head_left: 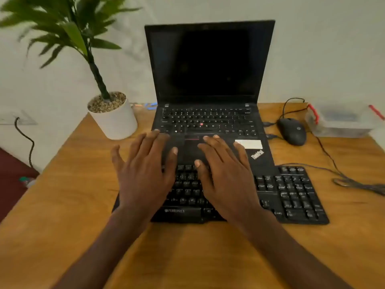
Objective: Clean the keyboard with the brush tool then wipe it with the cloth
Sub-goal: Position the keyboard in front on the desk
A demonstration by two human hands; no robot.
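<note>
The two spread bare hands, left hand (143, 170) and right hand (226, 174), cover the left and middle keys of the flat black external keyboard (291, 195) and the black laptop (208, 122)'s touchpad. The clear plastic box with red clips (343, 119) is blurred, its contents unreadable. The green potted plant (68, 28)'s leaves run off the top edge.

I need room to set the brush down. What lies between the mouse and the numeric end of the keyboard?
Bare table apart from the thin cable crossing it between the mouse and the keyboard, per the head view.
</note>
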